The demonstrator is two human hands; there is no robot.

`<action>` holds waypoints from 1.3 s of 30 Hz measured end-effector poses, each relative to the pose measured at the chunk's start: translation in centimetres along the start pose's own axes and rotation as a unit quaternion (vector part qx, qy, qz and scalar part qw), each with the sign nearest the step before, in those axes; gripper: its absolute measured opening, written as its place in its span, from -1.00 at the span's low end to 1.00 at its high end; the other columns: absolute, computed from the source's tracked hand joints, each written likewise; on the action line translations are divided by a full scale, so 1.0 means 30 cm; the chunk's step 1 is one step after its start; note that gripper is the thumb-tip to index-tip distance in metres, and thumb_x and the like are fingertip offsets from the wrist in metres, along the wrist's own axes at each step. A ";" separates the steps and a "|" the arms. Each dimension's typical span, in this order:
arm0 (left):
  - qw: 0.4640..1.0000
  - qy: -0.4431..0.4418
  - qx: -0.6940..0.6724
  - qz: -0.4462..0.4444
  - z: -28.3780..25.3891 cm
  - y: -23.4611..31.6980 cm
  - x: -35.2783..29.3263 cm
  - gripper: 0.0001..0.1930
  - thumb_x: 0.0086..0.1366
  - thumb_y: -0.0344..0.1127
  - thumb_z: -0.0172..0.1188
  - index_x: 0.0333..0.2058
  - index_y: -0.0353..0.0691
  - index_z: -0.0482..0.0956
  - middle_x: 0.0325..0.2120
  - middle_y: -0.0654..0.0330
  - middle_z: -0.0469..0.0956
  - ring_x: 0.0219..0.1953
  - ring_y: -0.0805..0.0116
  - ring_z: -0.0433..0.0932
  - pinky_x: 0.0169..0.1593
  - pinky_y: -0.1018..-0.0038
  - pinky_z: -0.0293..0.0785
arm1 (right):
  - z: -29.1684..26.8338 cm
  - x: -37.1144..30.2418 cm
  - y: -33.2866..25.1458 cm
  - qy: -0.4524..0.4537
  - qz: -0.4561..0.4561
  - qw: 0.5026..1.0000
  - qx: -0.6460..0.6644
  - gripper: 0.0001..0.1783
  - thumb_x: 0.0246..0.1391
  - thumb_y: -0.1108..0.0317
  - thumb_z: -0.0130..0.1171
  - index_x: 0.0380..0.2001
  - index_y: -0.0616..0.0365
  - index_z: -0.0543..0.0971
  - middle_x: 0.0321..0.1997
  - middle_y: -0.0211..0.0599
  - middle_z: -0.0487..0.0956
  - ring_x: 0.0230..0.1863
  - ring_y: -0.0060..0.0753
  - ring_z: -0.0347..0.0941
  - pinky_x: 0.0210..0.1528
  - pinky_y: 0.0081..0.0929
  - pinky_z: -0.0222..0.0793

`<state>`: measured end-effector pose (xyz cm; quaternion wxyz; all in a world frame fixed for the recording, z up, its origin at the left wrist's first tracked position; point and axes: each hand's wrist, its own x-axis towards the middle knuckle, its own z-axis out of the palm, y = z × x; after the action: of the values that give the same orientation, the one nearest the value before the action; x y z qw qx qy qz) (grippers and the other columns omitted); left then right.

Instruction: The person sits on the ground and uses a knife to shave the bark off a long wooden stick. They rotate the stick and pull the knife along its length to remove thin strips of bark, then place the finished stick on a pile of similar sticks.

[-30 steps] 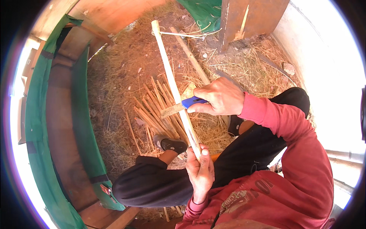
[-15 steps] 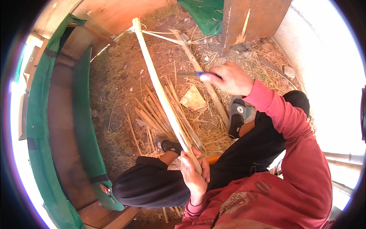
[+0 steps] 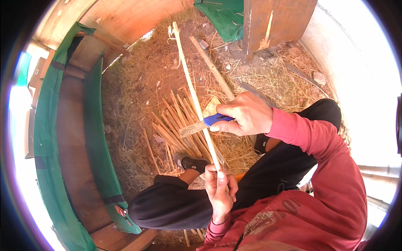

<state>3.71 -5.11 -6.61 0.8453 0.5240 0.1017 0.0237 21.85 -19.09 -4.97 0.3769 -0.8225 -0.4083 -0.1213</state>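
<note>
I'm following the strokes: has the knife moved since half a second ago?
Yes: the knife moved down the picture, from above the yellowish slab to its lower part.

A knife (image 3: 212, 120) crosses a stick (image 3: 191, 83) above slats (image 3: 167, 133) piled on the ground (image 3: 132, 83); a pole (image 3: 214, 69) lies beyond, to the right.

red long-sleeved top (image 3: 341, 184) | chest print (image 3: 268, 221) | black trousers (image 3: 176, 209) | dark shoes (image 3: 193, 163)
</note>
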 end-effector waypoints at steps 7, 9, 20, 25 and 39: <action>1.000 0.012 0.002 -0.001 0.012 0.013 0.018 -0.86 0.45 -0.27 -0.08 -0.16 -0.20 0.29 -0.77 0.36 0.20 -0.87 0.64 0.06 -0.78 0.65 -0.08 | 0.015 0.006 0.053 0.049 -0.042 0.989 -0.130 -0.56 -0.08 -0.11 0.31 -0.44 0.06 0.59 -0.70 -0.33 0.49 -0.75 -0.24 0.41 -0.73 -0.29 0.26; 0.999 0.038 0.022 -0.010 0.038 0.039 -0.024 -0.86 0.43 -0.30 -0.06 -0.13 -0.22 0.29 -0.84 0.36 0.17 -0.87 0.63 0.05 -0.77 0.65 -0.08 | -0.029 0.045 0.214 0.102 0.126 0.951 -0.264 -0.53 0.00 -0.17 0.19 -0.42 0.05 0.61 -0.68 -0.31 0.51 -0.73 -0.25 0.45 -0.70 -0.30 0.31; 0.999 -0.029 -0.033 -0.028 0.001 0.037 -0.023 -0.86 0.44 -0.25 -0.12 -0.15 -0.16 0.25 -0.89 0.27 0.16 -0.94 0.52 0.07 -0.83 0.62 -0.02 | -0.063 0.032 0.085 -0.023 0.059 0.997 0.035 -0.59 0.23 0.03 0.03 -0.44 0.15 0.59 -0.75 -0.15 0.42 -0.72 -0.11 0.38 -0.63 -0.24 0.22; 0.997 -0.063 -0.037 -0.020 0.021 0.025 -0.036 -0.76 0.48 -0.11 -0.21 -0.23 -0.16 0.22 -0.82 0.31 0.16 -0.90 0.58 0.06 -0.81 0.64 -0.04 | -0.038 0.014 0.085 -0.046 0.054 0.997 0.012 -0.58 0.16 0.00 0.10 -0.53 0.14 0.50 -0.76 -0.11 0.35 -0.70 0.02 0.35 -0.61 -0.16 0.16; 0.997 -0.021 -0.075 -0.031 0.045 0.046 -0.065 -0.86 0.47 -0.27 -0.16 -0.20 -0.21 0.27 -0.68 0.31 0.24 -0.85 0.57 0.15 -0.81 0.64 0.08 | -0.163 0.066 0.207 0.202 0.169 0.961 -0.087 -0.40 0.25 -0.14 -0.07 -0.60 0.17 0.53 -0.77 -0.13 0.37 -0.76 -0.11 0.36 -0.67 -0.23 0.20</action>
<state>2.17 -5.95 -4.51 0.8843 0.4564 0.0984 -0.0060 28.38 -23.83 -3.85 0.3937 -0.8675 -0.1671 -0.2541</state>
